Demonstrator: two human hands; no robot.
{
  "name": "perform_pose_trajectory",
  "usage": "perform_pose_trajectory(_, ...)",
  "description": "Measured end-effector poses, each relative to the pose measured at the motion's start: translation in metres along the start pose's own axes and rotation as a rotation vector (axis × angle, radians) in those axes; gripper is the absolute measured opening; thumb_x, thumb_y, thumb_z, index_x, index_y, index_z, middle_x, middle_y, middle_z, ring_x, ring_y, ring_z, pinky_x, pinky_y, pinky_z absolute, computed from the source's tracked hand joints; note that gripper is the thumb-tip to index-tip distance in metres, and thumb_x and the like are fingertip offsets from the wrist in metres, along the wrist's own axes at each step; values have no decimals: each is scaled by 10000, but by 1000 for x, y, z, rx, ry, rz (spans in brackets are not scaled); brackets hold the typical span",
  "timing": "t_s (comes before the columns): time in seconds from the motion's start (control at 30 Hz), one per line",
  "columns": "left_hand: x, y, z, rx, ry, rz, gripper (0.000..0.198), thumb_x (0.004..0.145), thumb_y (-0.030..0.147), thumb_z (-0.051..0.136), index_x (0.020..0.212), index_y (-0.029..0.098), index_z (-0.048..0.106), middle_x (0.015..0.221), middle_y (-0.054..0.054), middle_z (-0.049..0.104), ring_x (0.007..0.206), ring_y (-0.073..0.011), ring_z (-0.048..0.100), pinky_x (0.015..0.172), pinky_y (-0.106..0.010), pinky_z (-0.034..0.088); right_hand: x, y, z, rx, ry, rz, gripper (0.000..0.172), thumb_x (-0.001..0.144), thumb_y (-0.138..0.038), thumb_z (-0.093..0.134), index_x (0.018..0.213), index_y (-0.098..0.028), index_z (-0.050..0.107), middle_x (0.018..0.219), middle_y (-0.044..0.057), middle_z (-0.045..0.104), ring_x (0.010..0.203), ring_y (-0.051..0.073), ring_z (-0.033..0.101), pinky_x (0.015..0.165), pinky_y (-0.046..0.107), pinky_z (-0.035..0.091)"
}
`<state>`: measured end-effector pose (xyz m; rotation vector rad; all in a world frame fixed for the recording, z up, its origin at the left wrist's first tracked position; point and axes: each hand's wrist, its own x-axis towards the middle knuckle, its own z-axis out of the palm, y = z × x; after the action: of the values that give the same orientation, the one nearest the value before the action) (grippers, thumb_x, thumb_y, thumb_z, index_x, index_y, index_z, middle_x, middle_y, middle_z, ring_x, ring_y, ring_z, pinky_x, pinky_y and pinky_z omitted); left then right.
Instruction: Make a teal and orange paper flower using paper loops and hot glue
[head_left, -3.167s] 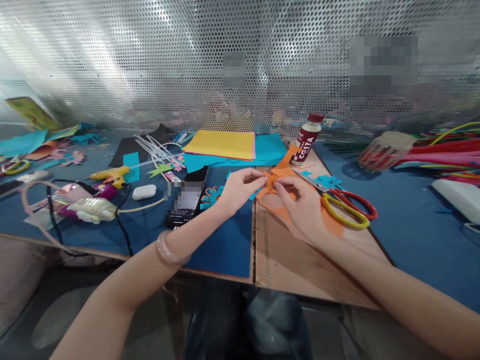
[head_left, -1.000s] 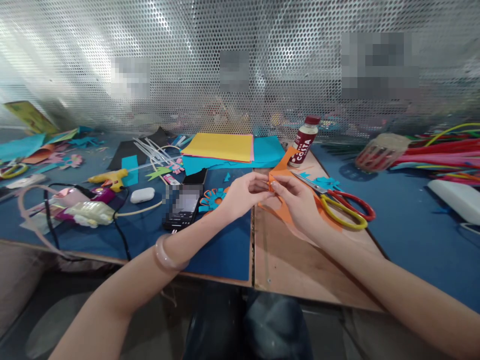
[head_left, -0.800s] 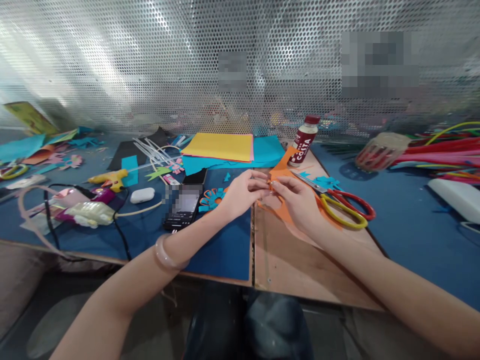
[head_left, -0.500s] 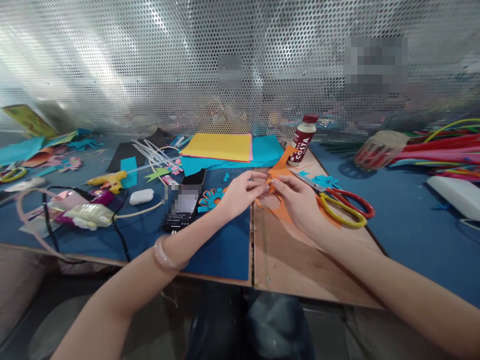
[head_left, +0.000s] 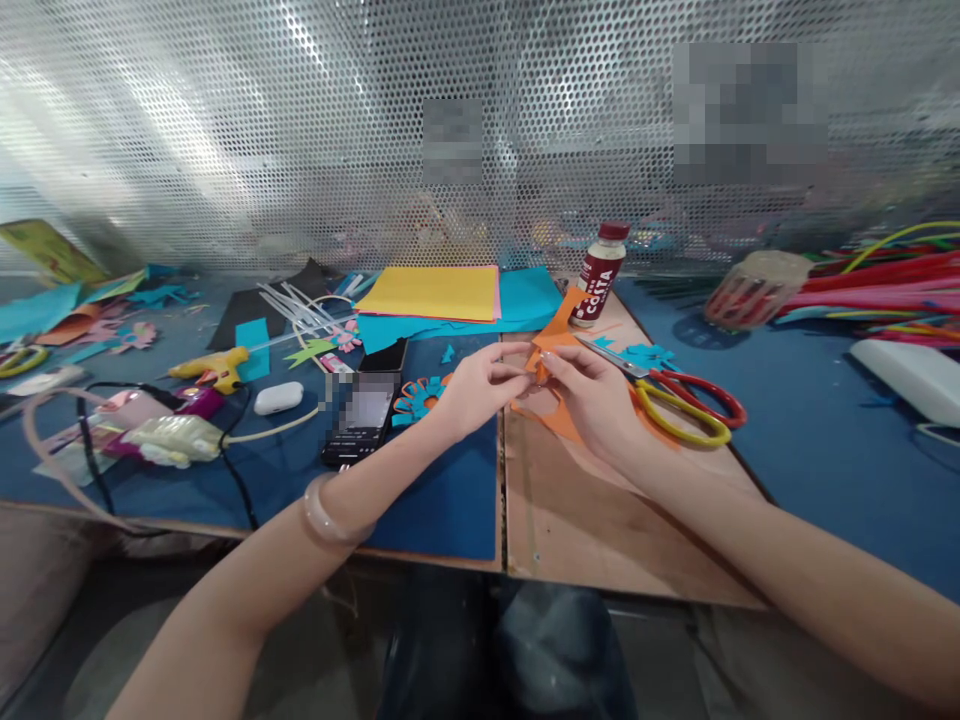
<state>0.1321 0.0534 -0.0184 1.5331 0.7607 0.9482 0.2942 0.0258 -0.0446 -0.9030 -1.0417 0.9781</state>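
Note:
Over the middle of the table, the fingertips of my left hand [head_left: 491,388] and my right hand [head_left: 589,385] meet, pinched on a small piece of orange paper [head_left: 541,370]. Its shape is mostly hidden by the fingers. Larger orange paper [head_left: 559,420] lies beneath my right hand. Just to the right rest scissors [head_left: 679,405] with one red and one yellow handle. A blue and orange fringed paper flower [head_left: 421,398] lies left of my left hand, beside a black phone [head_left: 360,420].
A Costa bottle [head_left: 598,275] stands behind my hands. Yellow paper [head_left: 427,292] tops blue sheets at the back. On the left are a yellow glue gun [head_left: 210,368], a white earbud case [head_left: 279,398] and a power strip [head_left: 176,437]. A plastic cup [head_left: 757,290] lies at right.
The view has shifted slightly. My fingers have moved a little around the small orange paper, and both hands keep their pinch on it.

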Motion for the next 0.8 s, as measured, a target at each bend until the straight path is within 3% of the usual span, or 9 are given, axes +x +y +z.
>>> perform_pose_trajectory(0.23,-3,2,1,40,13,6,570,741,265,816,1258,132,614,866,-86,792,818,-200,742,755,-303,542,-2,-1,3,7,21,-5,184,757,-369,823,847,-227,748,861,-5,710,786,141,633,760,314,518)
perform_pose_trajectory(0.8,0,-2,-1,100,12,13,569,780,264,775,1317,148,625,881,-87,804,829,-204,750,792,-310,561,-4,-3,5,57,66,42,221,724,-373,839,832,-210,737,846,12,700,765,157,630,778,346,511)
